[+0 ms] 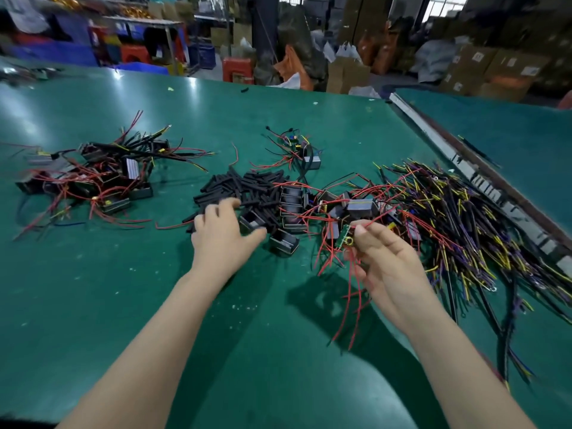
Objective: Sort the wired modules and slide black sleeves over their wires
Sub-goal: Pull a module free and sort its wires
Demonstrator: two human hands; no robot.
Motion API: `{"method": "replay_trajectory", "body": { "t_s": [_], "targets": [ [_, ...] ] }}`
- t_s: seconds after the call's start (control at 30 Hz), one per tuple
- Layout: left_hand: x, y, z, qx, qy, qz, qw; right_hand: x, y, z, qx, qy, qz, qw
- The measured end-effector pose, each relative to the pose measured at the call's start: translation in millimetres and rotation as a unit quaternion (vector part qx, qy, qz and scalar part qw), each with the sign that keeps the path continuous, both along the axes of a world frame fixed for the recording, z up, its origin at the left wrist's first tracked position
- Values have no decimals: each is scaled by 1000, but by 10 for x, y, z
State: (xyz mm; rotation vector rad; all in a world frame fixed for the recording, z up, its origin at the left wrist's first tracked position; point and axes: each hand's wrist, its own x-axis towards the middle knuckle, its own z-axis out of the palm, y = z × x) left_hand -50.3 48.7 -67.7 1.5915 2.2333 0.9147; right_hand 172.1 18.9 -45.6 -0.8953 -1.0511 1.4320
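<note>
The left hand (223, 230) reaches out, fingers spread and holding nothing, over the near edge of the pile of black sleeves (247, 193) on the green worktop (123, 305), so it looks the nearer hand for picking one. To its right, the right hand (387, 261) pinches a small green wired module (346, 235), its red wires (353, 292) trailing down towards the person, loose ends well clear of the sleeves.

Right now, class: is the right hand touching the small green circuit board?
Touching. The head view shows the right hand pinching the green circuit board and its red wires at the fingertips.
</note>
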Motion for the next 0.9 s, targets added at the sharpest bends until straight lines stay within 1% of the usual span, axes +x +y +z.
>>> {"method": "replay_trajectory", "body": {
  "t_s": [0.03, 0.07, 0.1, 0.2, 0.3, 0.37, 0.4, 0.47, 0.5, 0.53, 0.57, 0.63, 0.7, 0.8, 0.9],
  "targets": [
    [17, 15, -56, -46, 61, -1, 997, -14, -5, -17, 11, -9, 3, 1000],
    [41, 31, -103, -68, 94, -5, 993, -24, -9, -32, 20, -16, 7, 1000],
    [58, 50, -142, -68, 105, -4, 992, -35, -9, -45, 26, -17, 9, 999],
    [62, 82, -181, -18, 95, 11, 995, -39, -14, -58, 39, -11, 14, 999],
    [49, 74, -176, 13, 91, 6, 996, -23, -19, -70, 64, -19, 14, 998],
    [43, 53, -131, 73, 63, -5, 995, -13, -22, -84, 84, -41, 8, 996],
    [35, 41, -103, 125, 36, -17, 991, -9, -25, -88, 93, -50, 3, 994],
    [24, -13, -49, 236, -29, -56, 970, -3, -28, -97, 108, -63, -11, 992],
    [33, -47, -25, 275, -61, -77, 956, -2, -28, -99, 119, -74, -20, 990],
    [53, -81, -6, 292, -91, -100, 947, 0, -30, -101, 131, -90, -29, 987],
    [87, -111, 16, 288, -123, -127, 941, -3, -27, -107, 144, -106, -36, 983],
    [199, -162, 42, 247, -195, -189, 930, -9, -25, -129, 166, -142, -48, 975],
    [312, -197, 41, 202, -235, -234, 922, -14, -29, -150, 180, -163, -56, 968],
    [407, -235, 2, 156, -258, -267, 915, -2, -34, -164, 199, -180, -69, 961],
    [458, -285, -14, 145, -241, -283, 917, 14, -30, -159, 224, -207, -85, 949]
  ]
}}
